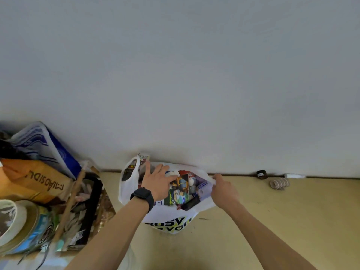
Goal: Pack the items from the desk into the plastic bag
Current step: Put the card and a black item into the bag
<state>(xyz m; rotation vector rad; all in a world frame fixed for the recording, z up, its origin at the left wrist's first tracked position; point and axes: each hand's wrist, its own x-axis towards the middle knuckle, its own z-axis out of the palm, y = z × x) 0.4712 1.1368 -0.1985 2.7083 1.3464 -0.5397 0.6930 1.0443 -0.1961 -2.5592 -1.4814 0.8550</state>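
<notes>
Lower centre of frame: white plastic bag with black and yellow-green lettering (196, 210), stood open on the pale yellow wooden desk (272, 221), backed against the grey-white wall (175, 75). The bag is seen already stuffed; a colourful printed card packet (179, 190) lies uppermost among blurred boxes.

Left hand (157, 182): fingers straight and spread, laid flat on the contents, nothing grasped. A black wristwatch (142, 197) is worn.

Right hand (224, 190): fingers curled, the bag's right rim pinched and drawn outward.

Right of frame, along the wall and well apart from the bag: small dark round jar (261, 174), white tube (294, 175) lying flat, and a pale coiled object (279, 183), possibly stacked rings.

Left of frame: orange-brown paper sack (33, 182) and a round tin (25, 227) noted among the clutter.
</notes>
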